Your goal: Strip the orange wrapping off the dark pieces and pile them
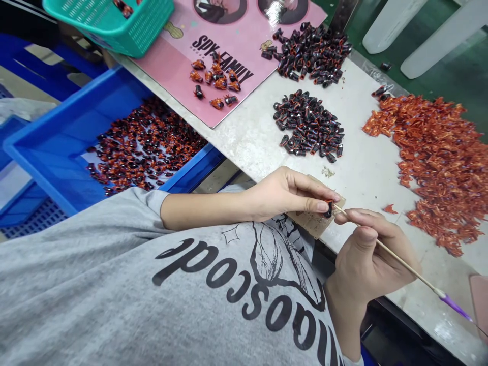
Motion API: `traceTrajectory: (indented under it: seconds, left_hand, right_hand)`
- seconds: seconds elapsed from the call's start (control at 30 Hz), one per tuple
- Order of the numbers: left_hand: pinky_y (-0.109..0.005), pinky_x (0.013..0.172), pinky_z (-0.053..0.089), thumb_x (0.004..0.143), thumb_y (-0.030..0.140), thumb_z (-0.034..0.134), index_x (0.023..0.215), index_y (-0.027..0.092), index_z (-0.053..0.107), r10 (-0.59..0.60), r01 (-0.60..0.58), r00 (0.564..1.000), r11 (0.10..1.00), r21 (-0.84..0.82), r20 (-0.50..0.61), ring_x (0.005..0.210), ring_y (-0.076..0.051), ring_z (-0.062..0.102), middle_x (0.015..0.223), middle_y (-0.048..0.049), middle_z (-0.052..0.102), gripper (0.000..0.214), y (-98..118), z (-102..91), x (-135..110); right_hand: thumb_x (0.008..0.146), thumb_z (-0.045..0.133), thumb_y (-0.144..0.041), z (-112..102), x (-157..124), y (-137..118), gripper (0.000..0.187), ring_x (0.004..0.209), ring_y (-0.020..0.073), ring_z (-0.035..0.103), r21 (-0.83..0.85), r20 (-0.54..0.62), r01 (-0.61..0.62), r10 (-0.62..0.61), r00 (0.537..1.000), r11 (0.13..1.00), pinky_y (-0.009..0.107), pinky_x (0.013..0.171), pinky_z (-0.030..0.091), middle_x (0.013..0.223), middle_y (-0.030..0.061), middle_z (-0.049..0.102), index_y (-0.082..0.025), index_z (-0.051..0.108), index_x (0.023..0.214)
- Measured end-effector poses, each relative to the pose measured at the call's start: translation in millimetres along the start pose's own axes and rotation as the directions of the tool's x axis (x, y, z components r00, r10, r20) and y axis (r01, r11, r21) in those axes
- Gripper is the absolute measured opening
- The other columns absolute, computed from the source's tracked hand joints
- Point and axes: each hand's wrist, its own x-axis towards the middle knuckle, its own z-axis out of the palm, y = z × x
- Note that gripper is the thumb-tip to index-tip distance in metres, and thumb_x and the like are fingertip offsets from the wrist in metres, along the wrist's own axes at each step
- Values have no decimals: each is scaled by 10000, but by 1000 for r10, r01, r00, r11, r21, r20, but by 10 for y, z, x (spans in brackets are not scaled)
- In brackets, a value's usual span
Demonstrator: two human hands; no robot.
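My left hand (292, 195) pinches a small black-and-orange plastic piece (328, 208) between thumb and fingertips, above a small tan block (318, 223) at the table's front edge. In my right hand (375, 249) is a thin wooden stick (404, 263), with a purple section toward its far end. Its pale tip meets the small piece at my left fingertips; whether it goes inside cannot be made out. Beyond my hands lie a pile of black pieces with orange edges (310, 124) and a large heap of orange spiky pieces (438, 157).
Another heap of black pieces (312, 53) lies farther back. Several joined orange-and-black pieces (219, 79) rest on a pink mat (183, 76). A green basket (148, 30) stands at the mat's corner. Left of the table, a blue bin (46, 147) holds many joined pieces.
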Motion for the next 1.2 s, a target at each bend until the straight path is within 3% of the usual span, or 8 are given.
traceTrajectory:
  seconds: [0.47, 0.67, 0.77, 0.83, 0.93, 1.07, 1.2]
  left_hand:
    - [-257, 892, 569, 641, 153, 897, 816, 166, 819, 3, -3, 1000, 1000, 20, 4, 789, -100, 711, 838, -24, 793, 192, -1, 20, 4]
    - [-313, 941, 572, 619, 168, 907, 810, 166, 817, -27, 27, 999, 1000, 11, -32, 862, -141, 733, 883, -41, 801, 211, 1, 3, -7]
    - [-327, 941, 582, 615, 168, 906, 809, 151, 813, -42, 43, 998, 999, 15, -51, 883, -157, 739, 881, -51, 801, 217, 18, 2, -15]
    - [-329, 930, 588, 614, 161, 908, 815, 151, 811, -52, 52, 998, 999, -5, -36, 857, -150, 740, 860, -46, 798, 223, 31, -5, -21]
    - [-295, 880, 596, 610, 143, 912, 808, 154, 809, -46, 45, 999, 999, -28, -22, 775, -118, 730, 818, -31, 792, 224, 44, -31, -29]
    - [-241, 815, 592, 615, 150, 918, 797, 161, 810, -9, 9, 1000, 1000, -10, -29, 742, -100, 720, 789, -28, 791, 212, 49, -65, -43]
    - [-221, 729, 586, 600, 185, 934, 789, 173, 811, 2, 0, 998, 1000, 24, -60, 750, -118, 728, 801, -41, 796, 226, 39, -79, -48]
  right_hand:
    - [915, 672, -257, -43, -7, -41, 92, 693, 158, 678, -87, 3, -20, 20, 1000, 996, 323, 638, 539, 725, -1, 711, -207, 732, 865]
    - [916, 677, -353, -65, 4, -79, 171, 682, 168, 679, -124, -72, -59, 50, 996, 991, 330, 617, 525, 729, 8, 700, -204, 728, 848]
    - [936, 634, -421, -127, 59, 3, 237, 665, 179, 698, -112, -173, -24, 4, 985, 993, 323, 572, 523, 737, 6, 713, -215, 746, 898]
    - [960, 580, -444, -259, 122, 124, 286, 650, 189, 705, -157, -269, 16, -58, 961, 987, 317, 534, 495, 745, 8, 726, -223, 756, 918]
    - [957, 574, -447, -621, 220, 354, 306, 672, 193, 700, -433, -289, -12, -126, 949, 902, 336, 610, 501, 814, 32, 748, -217, 768, 908]
    - [844, 708, -465, -1161, 286, 547, 306, 761, 232, 696, -745, -91, -45, -35, 995, 665, 405, 733, 542, 869, 60, 746, -192, 763, 972]
    - [795, 736, -471, -1382, 321, 624, 313, 815, 245, 692, -805, 24, -20, 66, 998, 594, 415, 745, 546, 897, 62, 747, -217, 747, 978]
